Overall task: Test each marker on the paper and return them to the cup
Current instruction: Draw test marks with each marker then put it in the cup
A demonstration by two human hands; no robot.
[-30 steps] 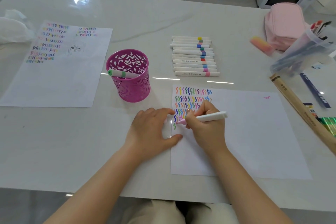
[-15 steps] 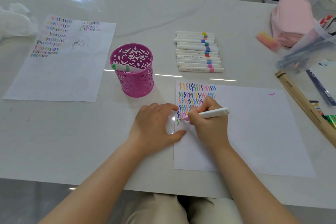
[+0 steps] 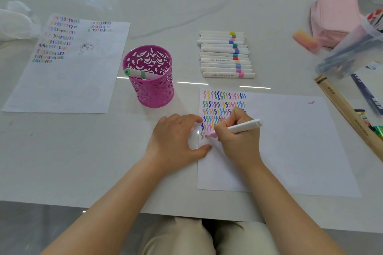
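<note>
A pale table (image 3: 83, 161) fills most of the frame. On it, right of centre and toward the bottom, the paper (image 3: 290, 147) is laid flat; its upper left corner is covered with rows of short coloured squiggles, and a single pink mark is seen near its upper right corner. A second sheet (image 3: 72, 85), also marked with squiggles (and a small sketched face), is placed at the upper left of the frame.

The left hand (image 3: 174, 141) is rested palm down at the left edge of the paper, fingers relaxed and nothing held, with the thumb tip touching the sheet. Just to its right, the right hand (image 3: 238, 136) is curled around a white marker (image 3: 245, 126), which is gripped near its pink tip; the tip is set against the paper at the lowest row of squiggles, while the back end is pointed to the right.

A pink pouch (image 3: 333, 16) is seen at the upper right. The magenta cup (image 3: 153, 91) is stood upright left of the paper, above the left hand. A row of markers (image 3: 223, 54) is laid side by side above the paper. One green-banded marker (image 3: 141, 73) is propped inside the cup, leaning on its left rim.
</note>
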